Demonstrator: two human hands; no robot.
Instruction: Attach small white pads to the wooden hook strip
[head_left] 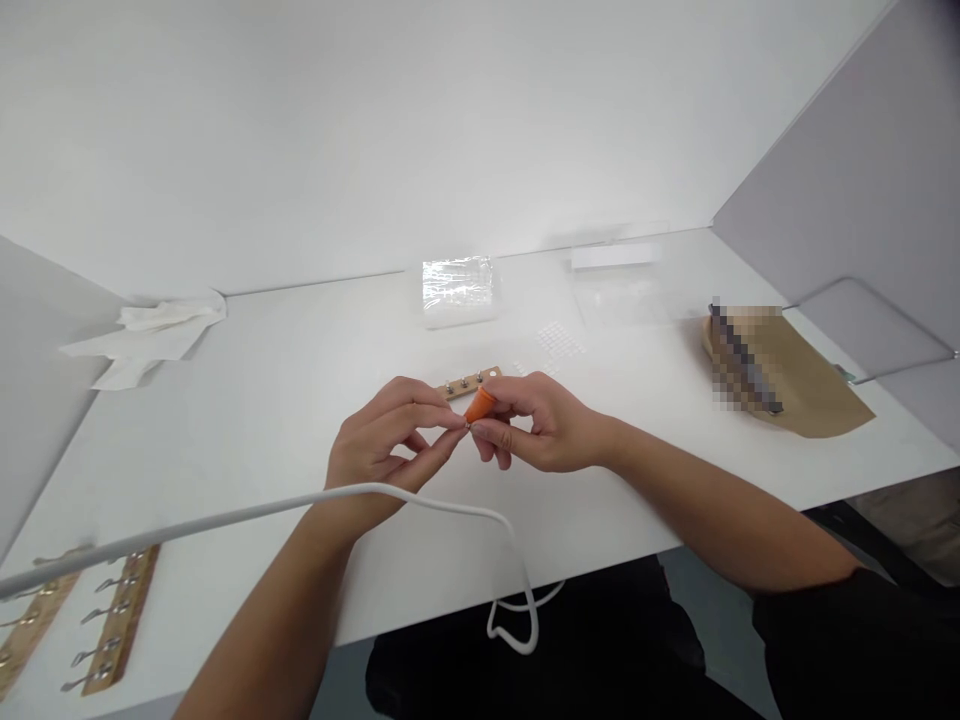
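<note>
In front of me, my right hand point(546, 425) grips a small orange tapered piece point(480, 404), its narrow end pointing down towards the other hand. My left hand point(394, 430) is closed in a pinch at that narrow end, where a tiny shiny bit shows between the fingertips, too small to name. Just behind the fingers lies a short wooden hook rack point(471, 384) with several metal fittings and a white dot at its right end. My fingers partly hide this rack.
White dots point(559, 341) lie beyond my right hand. Clear plastic packaging point(459, 290) and a white box point(615, 257) stand at the back. Brown paper point(817, 385) is right; tissue point(161, 330) left. Hook racks point(120, 620) sit front left. A white cable point(360, 490) crosses my left forearm.
</note>
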